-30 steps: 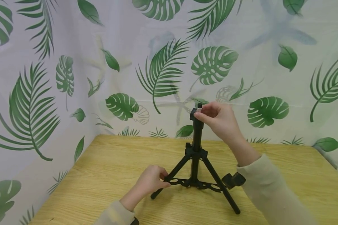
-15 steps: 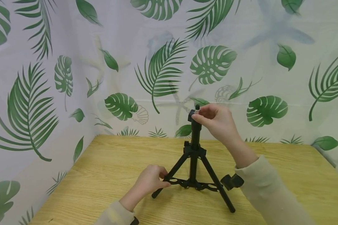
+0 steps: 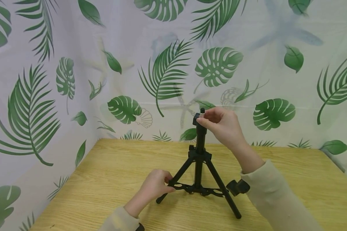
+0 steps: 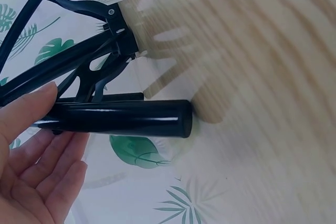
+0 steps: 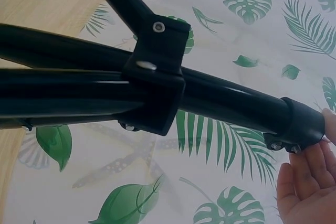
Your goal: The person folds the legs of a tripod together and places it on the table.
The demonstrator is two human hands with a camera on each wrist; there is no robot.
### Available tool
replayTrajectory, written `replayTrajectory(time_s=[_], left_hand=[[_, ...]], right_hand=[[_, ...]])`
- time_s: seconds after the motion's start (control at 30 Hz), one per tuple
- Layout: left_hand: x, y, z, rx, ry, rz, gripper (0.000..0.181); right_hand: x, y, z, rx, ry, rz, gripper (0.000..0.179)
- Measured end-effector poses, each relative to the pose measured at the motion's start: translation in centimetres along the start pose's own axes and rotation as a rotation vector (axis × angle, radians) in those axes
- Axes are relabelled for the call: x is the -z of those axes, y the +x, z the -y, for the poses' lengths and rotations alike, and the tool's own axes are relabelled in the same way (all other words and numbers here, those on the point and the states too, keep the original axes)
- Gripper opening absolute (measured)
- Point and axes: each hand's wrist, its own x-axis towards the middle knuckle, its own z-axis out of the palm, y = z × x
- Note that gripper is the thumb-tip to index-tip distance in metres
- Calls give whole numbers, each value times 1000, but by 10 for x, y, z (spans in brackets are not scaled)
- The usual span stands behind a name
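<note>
A small black tripod (image 3: 200, 141) stands upright on the wooden table with its legs spread. My left hand (image 3: 154, 185) pinches the tripod's left leg between thumb and fingers, beside the brace (image 3: 188, 187). In the left wrist view the lower end of that leg (image 4: 131, 119) extends past the thumb, and fingers of the left hand (image 4: 39, 169) lie beneath it. My right hand (image 3: 224, 126) pinches the top of the centre column, just under a short black tip (image 3: 202, 110). The right wrist view has fingers of the right hand (image 5: 310, 179) at the top collar (image 5: 304, 121).
The light wood table (image 3: 112, 160) extends around the tripod. Behind it and at the left hangs a white sheet (image 3: 173, 29) printed with green leaves. A black device (image 3: 238, 187) sits at the right sleeve, close to the tripod's right leg.
Over the first half second the tripod's top and right leg shifted slightly left, the right hand moving along. Since then hardly anything has moved. Both hands keep their hold.
</note>
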Motion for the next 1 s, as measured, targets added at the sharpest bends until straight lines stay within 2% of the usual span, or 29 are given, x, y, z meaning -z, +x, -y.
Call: replayTrajectory(time_s=[0.2,0.37,0.57,1.0], left_hand=[[0,2,-1,5,-51,-22,20],[-1,3,-1,8,-51,-45,19],[-2,4,-2,33,-88,-47,19],[-6,12,-9,4,-149,-121,19]], right_hand=[[0,0,-1,10,-12,-12,26],[-2,0,-2,7,-8,-19,27],[-5,0,-3,12,-13,-35,24],[-4,-2,-4,15,-13,-48,25]])
